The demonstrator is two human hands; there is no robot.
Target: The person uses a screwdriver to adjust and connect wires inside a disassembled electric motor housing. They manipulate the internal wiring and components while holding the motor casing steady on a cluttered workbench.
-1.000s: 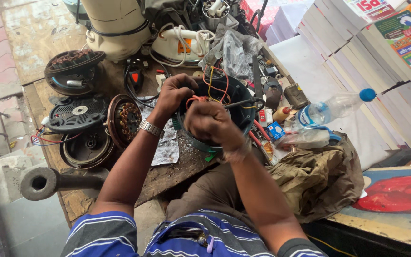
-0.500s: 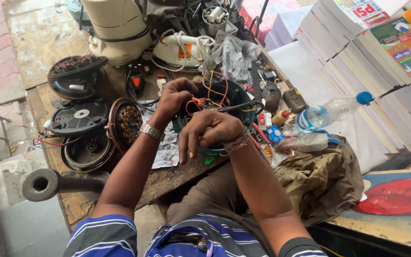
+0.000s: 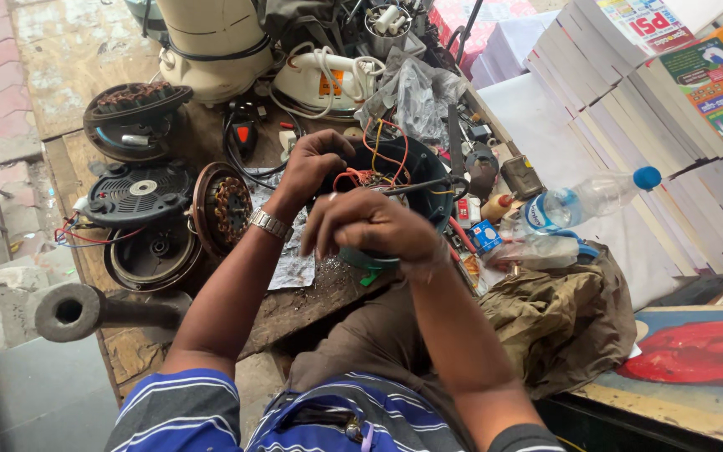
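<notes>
A round black motor housing (image 3: pixel 428 180) with a teal underside sits on the worn wooden bench (image 3: pixel 311 293), orange, red and yellow wires (image 3: pixel 378 155) spilling from it. My left hand (image 3: pixel 313 167), a metal watch on its wrist, grips the housing's left rim beside the wires. My right hand (image 3: pixel 371 226) is closed in front of the housing, nearer to me. A thin metal tool shaft (image 3: pixel 424 186) runs from it across the housing's opening. The tool's handle is hidden inside the fist.
Fan motor parts lie left: a copper-wound stator (image 3: pixel 221 208) and black covers (image 3: pixel 140 192). A white iron (image 3: pixel 328 79) and a cream appliance (image 3: pixel 215 38) stand behind. A plastic bottle (image 3: pixel 583 199), stacked books (image 3: pixel 629 109) and a crumpled brown bag (image 3: pixel 562 322) are right. A grey pipe (image 3: pixel 73 311) juts out at left.
My right hand has drawn back from over the housing toward me and lower. My left hand has stayed on the housing's rim.
</notes>
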